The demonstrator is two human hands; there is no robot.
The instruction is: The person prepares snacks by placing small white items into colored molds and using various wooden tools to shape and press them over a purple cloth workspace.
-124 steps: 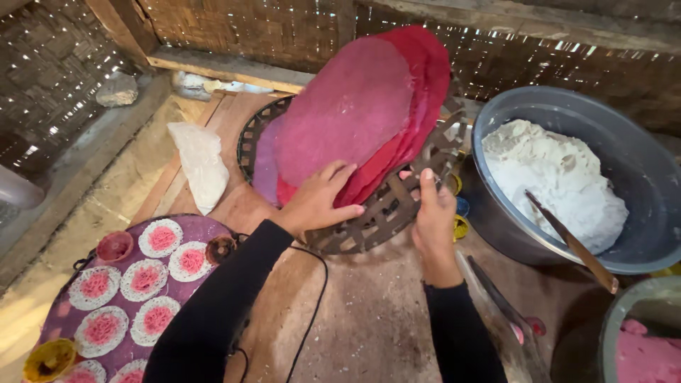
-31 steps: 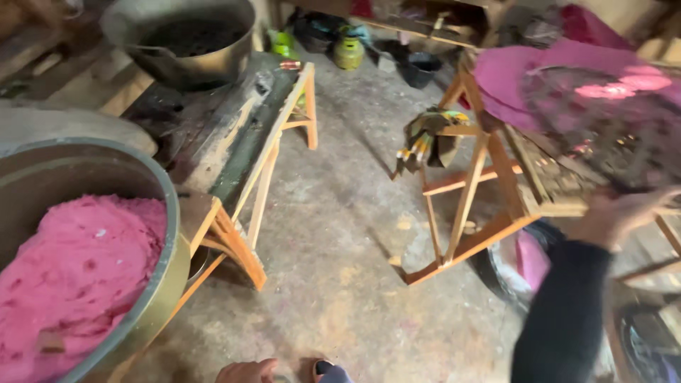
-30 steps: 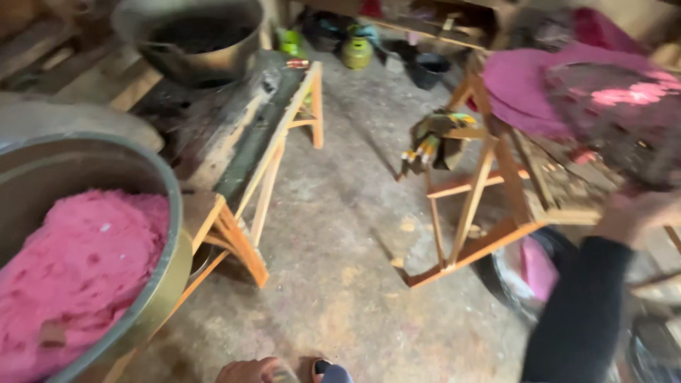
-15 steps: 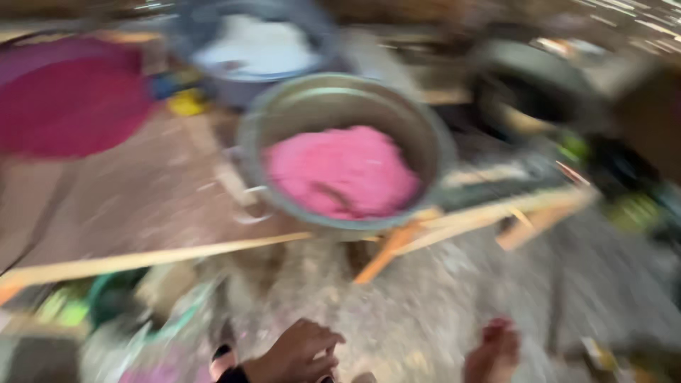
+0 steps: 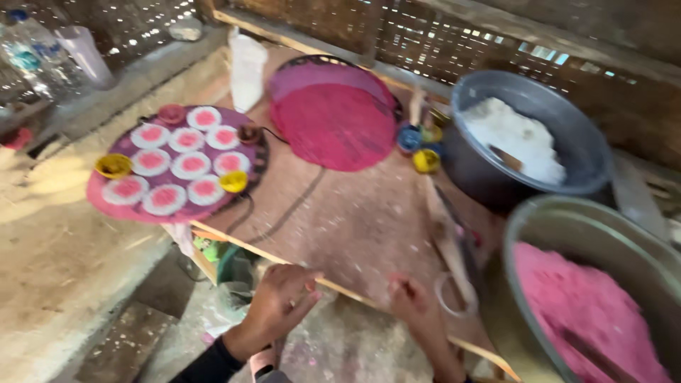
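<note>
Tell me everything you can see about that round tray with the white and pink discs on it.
The round tray looks pink-purple with a dark rim at its right side. It lies flat at the work board's left end, partly overhanging the edge. On it sit about nine white discs with pink centres, in rough rows. Two small yellow cups and two reddish ones stand around them. A dark cord trails from under its right edge. Neither hand touches it.

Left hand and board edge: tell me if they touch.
Touching. The head view shows the left hand with its fingers curled over the near edge of the board, no gap between them. The right hand rests on the same edge.
</note>
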